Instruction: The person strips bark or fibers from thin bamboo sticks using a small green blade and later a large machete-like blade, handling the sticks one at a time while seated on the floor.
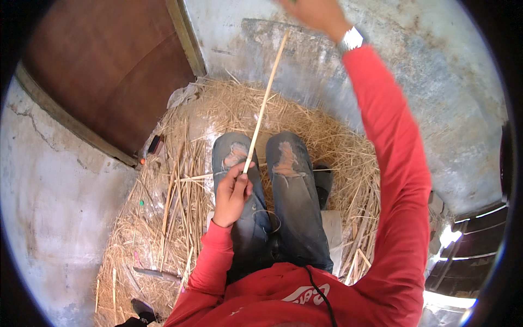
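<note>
Both hands clenched on one long straw stalk [265, 101]: left hand [233, 192] low, right hand [316, 12] high

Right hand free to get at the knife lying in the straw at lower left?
Probably not as things stand. The right hand is raised high, gripping the top of the long strip, and the knife lies on the far side of the left hand and the legs.

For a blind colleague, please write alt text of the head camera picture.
A seated person in a red top and torn jeans holds a long pale strip between the left hand near the knees and the raised right hand. Straw covers the floor around, beside a brown door.
</note>
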Tool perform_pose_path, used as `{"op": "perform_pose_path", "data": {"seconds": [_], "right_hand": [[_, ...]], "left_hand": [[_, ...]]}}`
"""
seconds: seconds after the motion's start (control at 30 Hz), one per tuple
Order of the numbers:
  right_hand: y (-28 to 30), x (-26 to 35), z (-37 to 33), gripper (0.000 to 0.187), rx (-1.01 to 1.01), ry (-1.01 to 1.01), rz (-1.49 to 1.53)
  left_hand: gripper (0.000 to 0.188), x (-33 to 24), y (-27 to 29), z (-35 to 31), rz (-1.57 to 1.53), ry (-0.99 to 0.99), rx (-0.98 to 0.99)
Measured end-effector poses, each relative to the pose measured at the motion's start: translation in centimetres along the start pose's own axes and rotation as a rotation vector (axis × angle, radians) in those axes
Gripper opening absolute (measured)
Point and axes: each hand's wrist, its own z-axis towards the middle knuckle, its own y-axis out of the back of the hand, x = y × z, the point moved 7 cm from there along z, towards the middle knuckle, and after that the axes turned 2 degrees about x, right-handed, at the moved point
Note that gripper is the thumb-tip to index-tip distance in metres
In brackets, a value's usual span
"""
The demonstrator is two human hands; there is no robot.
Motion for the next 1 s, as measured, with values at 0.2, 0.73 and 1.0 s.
{"op": "perform_pose_path", "data": {"seconds": [0.2,0.73,1.0], "right_hand": [[-8.2,6.4,-10.4,0.049,0.217,0.271,0.019],[-8.8,10.4,-16.4,0.041,0.352,0.228,0.179],[-9.6,7.8,-16.3,0.046,0.421,-0.022,0.338]], "left_hand": [[0.037,-0.8,0.3,0.6,0.023,-0.024,-0.035],[0.037,-3.0,0.3,1.1,0.030,-0.137,-0.176],[0.033,-3.3,0.0,0.1,0.153,-0.100,-0.153]]}}
